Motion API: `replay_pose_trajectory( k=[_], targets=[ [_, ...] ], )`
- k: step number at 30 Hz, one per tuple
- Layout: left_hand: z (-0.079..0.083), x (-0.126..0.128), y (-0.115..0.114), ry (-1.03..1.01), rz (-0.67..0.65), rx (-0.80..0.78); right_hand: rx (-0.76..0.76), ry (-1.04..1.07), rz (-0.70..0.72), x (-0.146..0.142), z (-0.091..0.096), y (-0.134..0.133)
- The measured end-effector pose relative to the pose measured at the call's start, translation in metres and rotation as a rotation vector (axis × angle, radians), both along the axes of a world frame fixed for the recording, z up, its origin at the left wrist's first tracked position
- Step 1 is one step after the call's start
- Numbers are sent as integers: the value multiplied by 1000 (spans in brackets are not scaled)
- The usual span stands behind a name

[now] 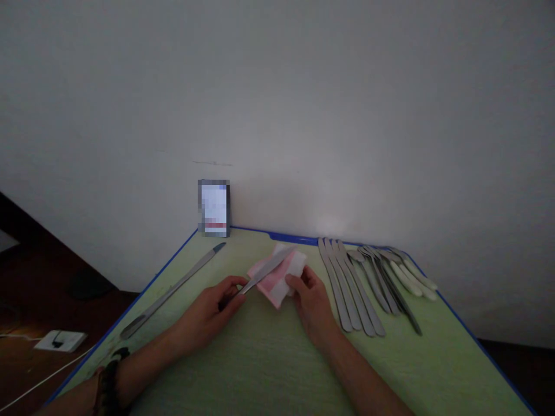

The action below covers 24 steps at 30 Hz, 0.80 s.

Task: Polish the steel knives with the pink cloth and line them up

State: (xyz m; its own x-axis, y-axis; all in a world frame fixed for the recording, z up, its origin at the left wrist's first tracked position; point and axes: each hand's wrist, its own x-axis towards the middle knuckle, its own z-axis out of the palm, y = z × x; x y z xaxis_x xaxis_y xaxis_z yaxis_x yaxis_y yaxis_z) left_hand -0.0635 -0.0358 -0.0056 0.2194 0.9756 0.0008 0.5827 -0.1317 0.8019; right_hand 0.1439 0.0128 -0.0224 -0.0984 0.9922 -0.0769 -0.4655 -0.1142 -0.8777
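Observation:
Above the middle of the table, my left hand (221,303) is closed round the handle of a metal table knife (269,267), whose blade points up and to the right. My right hand (311,297) pinches a pink and white cloth (274,288) by its right side, thumb on top. The blade lies over the cloth. Part of the knife's handle is hidden by my left fingers. To the left, another table knife (173,289) lies slanted on the table.
Several metal utensils (349,289) lie in a row at the right. Beside them are spoons (373,271) and white-handled cutlery (411,277). A phone (214,208) leans on the wall at the back of the green, blue-edged table (260,370). A power strip (60,341) sits on the floor.

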Motion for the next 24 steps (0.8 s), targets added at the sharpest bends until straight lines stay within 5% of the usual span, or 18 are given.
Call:
replay_pose_trajectory(
  k=[12, 24],
  targets=[
    [14, 2, 0, 134, -141, 25, -219, 419, 172, 4, 12, 5],
    [13, 2, -4, 245, -239, 53, 131, 80, 488, -1, 6, 0]
  ],
)
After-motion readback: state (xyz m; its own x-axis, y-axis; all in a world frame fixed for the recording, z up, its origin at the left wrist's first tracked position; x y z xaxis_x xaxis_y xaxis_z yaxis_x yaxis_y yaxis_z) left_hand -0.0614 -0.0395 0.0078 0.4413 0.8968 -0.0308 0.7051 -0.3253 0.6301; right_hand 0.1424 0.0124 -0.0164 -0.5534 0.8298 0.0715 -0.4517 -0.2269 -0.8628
